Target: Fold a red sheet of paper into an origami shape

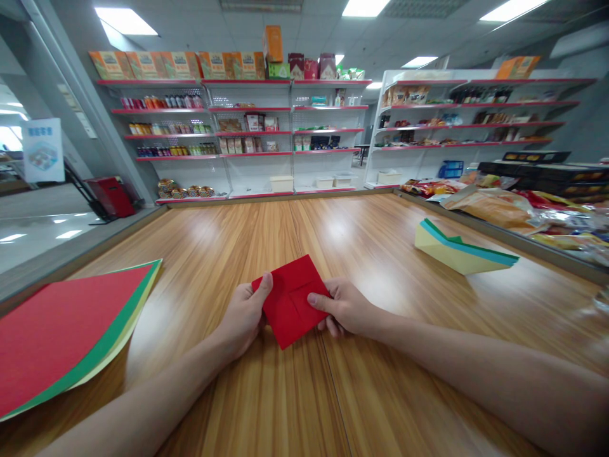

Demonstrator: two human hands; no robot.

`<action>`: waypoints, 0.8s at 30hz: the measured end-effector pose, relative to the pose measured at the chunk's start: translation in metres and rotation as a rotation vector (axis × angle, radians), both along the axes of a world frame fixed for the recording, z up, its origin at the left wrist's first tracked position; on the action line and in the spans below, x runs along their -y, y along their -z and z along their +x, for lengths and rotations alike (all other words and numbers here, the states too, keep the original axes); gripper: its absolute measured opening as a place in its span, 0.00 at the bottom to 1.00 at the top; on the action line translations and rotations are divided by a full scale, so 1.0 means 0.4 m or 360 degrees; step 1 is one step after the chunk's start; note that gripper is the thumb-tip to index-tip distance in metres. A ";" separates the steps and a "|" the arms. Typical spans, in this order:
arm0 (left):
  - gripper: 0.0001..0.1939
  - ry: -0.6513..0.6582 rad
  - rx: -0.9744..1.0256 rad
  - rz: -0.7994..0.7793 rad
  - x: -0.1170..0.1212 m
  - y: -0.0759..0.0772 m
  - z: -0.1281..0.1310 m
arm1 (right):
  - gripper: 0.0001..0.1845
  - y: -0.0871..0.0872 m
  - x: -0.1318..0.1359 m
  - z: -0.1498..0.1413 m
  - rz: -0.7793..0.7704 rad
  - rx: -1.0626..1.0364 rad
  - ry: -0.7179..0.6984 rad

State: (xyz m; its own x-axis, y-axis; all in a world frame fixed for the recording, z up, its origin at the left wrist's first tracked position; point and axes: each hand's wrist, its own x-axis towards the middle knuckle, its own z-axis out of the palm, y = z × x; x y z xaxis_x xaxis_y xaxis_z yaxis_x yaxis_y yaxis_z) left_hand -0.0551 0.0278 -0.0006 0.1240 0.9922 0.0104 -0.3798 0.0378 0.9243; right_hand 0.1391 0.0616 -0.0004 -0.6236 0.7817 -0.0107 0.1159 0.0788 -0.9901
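A piece of red paper (295, 311), folded into a small flat square with creases and flaps on its face, is held tilted above the wooden table (228, 393). My left hand (247, 311) grips its left corner, thumb on top and fingers beneath. On the right side my right hand (345, 308) pinches it, the thumb pressing near a folded flap. The undersides of the paper and most of my left fingers are hidden.
Sheets of coloured paper (71, 317), red over green and yellow, lie at the left. A folded paper boat (461, 251) stands at the right. Packaged goods (504, 209) line the right edge, beyond a raised rim. Stocked shelves (252, 130) rise behind the table.
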 end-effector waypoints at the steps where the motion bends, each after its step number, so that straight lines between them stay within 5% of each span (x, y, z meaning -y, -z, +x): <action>1: 0.22 -0.0028 0.0048 -0.0026 -0.001 -0.003 0.002 | 0.22 -0.002 0.001 -0.001 0.0012 -0.0010 0.0021; 10: 0.21 -0.0188 0.0207 -0.0108 -0.009 -0.011 0.001 | 0.28 -0.005 0.002 0.002 -0.0031 -0.0008 -0.0175; 17: 0.25 0.0327 -0.0339 -0.0046 0.001 -0.006 -0.003 | 0.28 0.005 -0.008 -0.004 0.0060 -0.0153 0.0121; 24: 0.22 0.0265 -0.0426 0.0050 0.006 -0.007 -0.002 | 0.26 -0.002 -0.003 0.002 0.0104 -0.0042 0.0070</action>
